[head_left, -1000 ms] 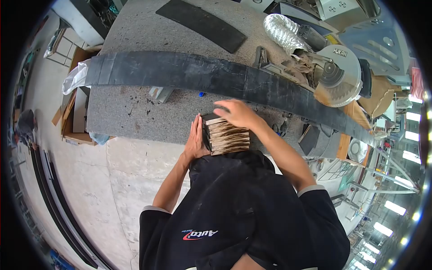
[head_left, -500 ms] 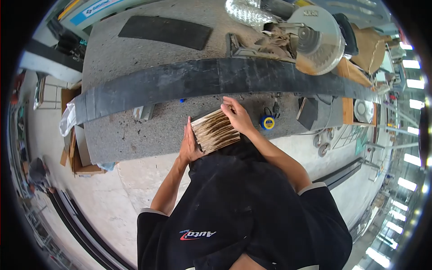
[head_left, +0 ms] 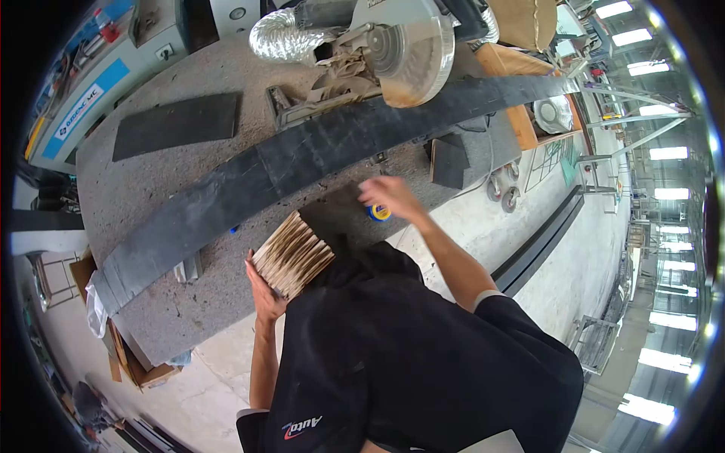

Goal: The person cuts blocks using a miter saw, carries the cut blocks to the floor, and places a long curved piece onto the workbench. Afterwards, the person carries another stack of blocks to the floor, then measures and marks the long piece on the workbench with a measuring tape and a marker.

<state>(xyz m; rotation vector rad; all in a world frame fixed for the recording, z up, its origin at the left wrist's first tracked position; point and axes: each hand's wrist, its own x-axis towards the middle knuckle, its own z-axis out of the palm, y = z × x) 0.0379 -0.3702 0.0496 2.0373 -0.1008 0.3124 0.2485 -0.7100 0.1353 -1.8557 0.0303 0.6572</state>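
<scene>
My left hand is closed around the left side of a stack of thin pieces with pale, brown-streaked edges, which rests against my dark shirt near the bench's front edge. A dark surface borders the stack's upper right. Apart from the stack, my right hand is over the bench, its fingers stretched leftward and blurred by motion, with nothing visible in them. A blue and yellow tape measure lies just below that hand, partly hidden by it.
A long dark curved strip spans the bench. Behind it stand a circular-blade saw and a silver duct. A dark flat panel lies at the back left. Another person is at the lower left.
My right hand has come off the stack and moved right, beside the tape measure. My left hand keeps the stack, now tilted differently. The whole view has turned and shifted.
</scene>
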